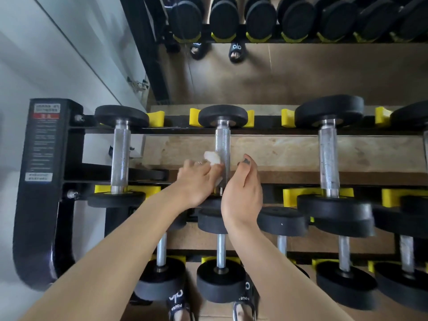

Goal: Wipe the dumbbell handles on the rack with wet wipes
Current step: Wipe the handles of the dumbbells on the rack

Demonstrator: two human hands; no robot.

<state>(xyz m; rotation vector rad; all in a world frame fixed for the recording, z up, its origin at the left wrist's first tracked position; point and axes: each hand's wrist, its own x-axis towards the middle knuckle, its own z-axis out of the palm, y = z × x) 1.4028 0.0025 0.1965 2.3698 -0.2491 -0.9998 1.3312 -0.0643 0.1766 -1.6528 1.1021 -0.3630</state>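
A black rack [44, 172] holds dumbbells in yellow cradles on its top tier. My left hand [196, 179] grips a crumpled white wet wipe [212, 157] and holds it against the left side of the middle dumbbell's knurled steel handle [222, 144], near its lower end. My right hand [243, 193] hovers just right of that handle with fingers loosely curled and holds nothing. The near end of this handle is hidden behind my hands. Two more steel handles flank it: the left dumbbell's [120, 156] and the right dumbbell's [328, 158].
A lower tier carries several smaller dumbbells [221, 249] under my forearms. A mirror [301, 72] behind the rack reflects the dumbbells and my sandalled feet. A white wall [46, 54] is at the left. My sandals [178, 302] stand on the floor below the rack.
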